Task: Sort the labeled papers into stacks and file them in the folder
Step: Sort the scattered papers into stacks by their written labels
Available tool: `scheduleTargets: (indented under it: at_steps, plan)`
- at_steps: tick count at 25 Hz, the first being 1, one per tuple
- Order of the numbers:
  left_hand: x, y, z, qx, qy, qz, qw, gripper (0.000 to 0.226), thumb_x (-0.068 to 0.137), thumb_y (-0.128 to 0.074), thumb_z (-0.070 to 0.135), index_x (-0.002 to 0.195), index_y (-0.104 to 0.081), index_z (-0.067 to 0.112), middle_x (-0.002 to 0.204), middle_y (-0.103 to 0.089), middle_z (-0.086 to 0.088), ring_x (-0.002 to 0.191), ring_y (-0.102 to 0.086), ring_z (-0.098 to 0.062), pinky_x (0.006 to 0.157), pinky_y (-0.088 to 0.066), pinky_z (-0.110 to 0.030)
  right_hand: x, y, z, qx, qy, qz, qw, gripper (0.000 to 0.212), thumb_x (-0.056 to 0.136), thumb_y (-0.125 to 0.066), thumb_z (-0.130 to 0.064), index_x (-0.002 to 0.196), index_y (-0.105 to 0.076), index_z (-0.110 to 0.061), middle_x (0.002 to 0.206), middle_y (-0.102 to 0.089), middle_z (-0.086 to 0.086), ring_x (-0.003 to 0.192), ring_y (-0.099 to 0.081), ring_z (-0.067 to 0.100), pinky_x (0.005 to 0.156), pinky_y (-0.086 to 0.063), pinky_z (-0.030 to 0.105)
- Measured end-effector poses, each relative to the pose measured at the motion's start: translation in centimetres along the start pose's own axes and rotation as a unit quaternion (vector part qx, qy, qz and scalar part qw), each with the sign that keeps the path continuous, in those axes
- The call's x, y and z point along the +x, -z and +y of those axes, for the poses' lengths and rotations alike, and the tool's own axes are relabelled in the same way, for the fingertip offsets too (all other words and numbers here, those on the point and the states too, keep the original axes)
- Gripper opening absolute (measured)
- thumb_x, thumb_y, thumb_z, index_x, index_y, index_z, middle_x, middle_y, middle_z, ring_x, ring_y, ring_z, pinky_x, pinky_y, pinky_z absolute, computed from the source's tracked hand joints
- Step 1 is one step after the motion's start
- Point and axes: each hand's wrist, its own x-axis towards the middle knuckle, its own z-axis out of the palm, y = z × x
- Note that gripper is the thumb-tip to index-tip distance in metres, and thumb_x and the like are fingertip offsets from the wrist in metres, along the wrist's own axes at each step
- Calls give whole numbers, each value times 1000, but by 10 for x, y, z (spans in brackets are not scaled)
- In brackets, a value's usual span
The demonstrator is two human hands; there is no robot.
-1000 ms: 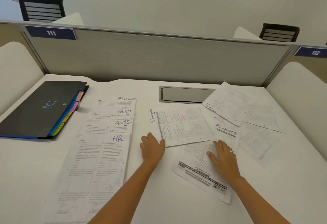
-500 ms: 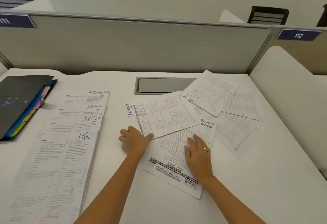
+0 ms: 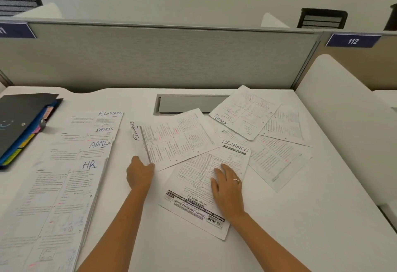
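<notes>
At the middle of the desk (image 3: 279, 239) a sheet headed FINANCE (image 3: 176, 138) is met at its near corner by the left hand (image 3: 139, 175), whose fingers are curled at the paper's edge; whether the corner is actually pinched or only touched cannot be told from the head view. Just beside it, and partly tucked under it, a second FINANCE sheet (image 3: 199, 198) is pressed flat by the right hand (image 3: 227, 188), fingers straight and spread, nothing gripped (a ring is worn on one finger). Beyond these two, a sheet marked SPORTS (image 3: 245, 112) is laid across several more loose pages (image 3: 277, 155) fanned toward the right.

To the left, four sorted stacks are overlapped like steps, their headings left showing: FINANCE stack (image 3: 103, 119) farthest, then SPORTS stack (image 3: 92, 136), ADMIN stack (image 3: 83, 151) and HR stack (image 3: 58, 207) nearest. The folder (image 3: 19, 119), dark-covered with coloured tabs at its edge, is closed at the far left, well apart from the loose sheets.

The step in hand is judged to be sorting: the two FINANCE sheets appear to be gathered for their stack, and filing has not been begun. For the next move, the upper sheet would need to be lifted or slid clear while the lower one is held down, then both squared together and carried across to the farthest stack, with its heading kept visible. Care would be called for so that the thin paper is not creased at the corner, and so that the stepped stacks are not disturbed in passing.
</notes>
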Motion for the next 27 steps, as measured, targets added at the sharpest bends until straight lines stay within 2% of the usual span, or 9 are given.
scheduleTargets:
  at_steps: [5,7,9,11,14,19,22,24,27]
  plan:
    - [-16,40,2,-201,-137,63,968,6,93,-58,18,96,-57,13,87,-62,1,83,-60,-26,76,-57,-46,2,5,8,137,-13,-16,990,38,92,-53,-28,126,-55,-9,136,-47,7,127,-42,23,107,-34,37]
    - [-22,65,20,-234,-188,95,949,10,91,-63,20,98,-58,17,82,-60,4,77,-61,-25,71,-57,-44,6,13,12,204,-35,-9,978,40,89,-61,-18,126,-52,-8,131,-47,5,123,-43,20,107,-36,39]
    - [-25,89,40,-272,-221,100,931,22,89,-66,23,108,-57,18,94,-64,-1,84,-63,-23,71,-57,-38,13,27,12,273,-93,13,957,39,89,-62,-16,126,-51,-11,126,-47,3,117,-46,17,105,-40,41]
    - [-23,110,58,-337,-231,63,910,29,89,-66,21,114,-52,21,101,-67,-3,91,-66,-20,73,-56,-33,22,45,12,337,-147,28,930,43,90,-61,-24,130,-47,-13,127,-46,0,117,-46,15,102,-44,39]
    - [-19,133,75,-361,-251,-25,898,31,91,-63,18,118,-51,25,93,-72,-2,86,-69,-17,72,-57,-31,34,73,9,391,-146,32,908,62,86,-63,-40,139,-38,-17,131,-43,-6,119,-43,11,98,-42,31]
    - [-19,100,93,-278,-220,-126,926,38,89,-65,18,124,-51,20,82,-72,-6,67,-69,-17,60,-57,-30,46,99,-4,497,-95,-136,852,93,64,-59,-78,138,-30,-31,120,-62,-8,110,-60,12,90,-51,35]
    - [-19,53,93,-267,-178,-150,935,38,88,-67,17,123,-52,15,90,-71,-15,75,-68,-27,70,-56,-38,42,94,-4,496,-87,-206,839,50,82,-70,-36,126,-44,-34,110,-68,-4,97,-68,12,77,-56,27]
    - [-19,25,88,-239,-160,-158,945,39,87,-68,24,122,-52,17,97,-71,-16,81,-69,-28,76,-57,-42,38,86,1,472,-118,-163,859,10,91,-59,-26,101,-60,-27,95,-71,-6,86,-67,12,71,-53,23]
    - [-25,-8,77,-150,-163,-179,959,46,86,-67,26,128,-48,19,103,-69,-12,88,-67,-26,80,-54,-37,31,77,12,483,-216,-105,842,20,93,-51,-30,77,-57,-20,75,-66,-3,65,-57,13,56,-45,23]
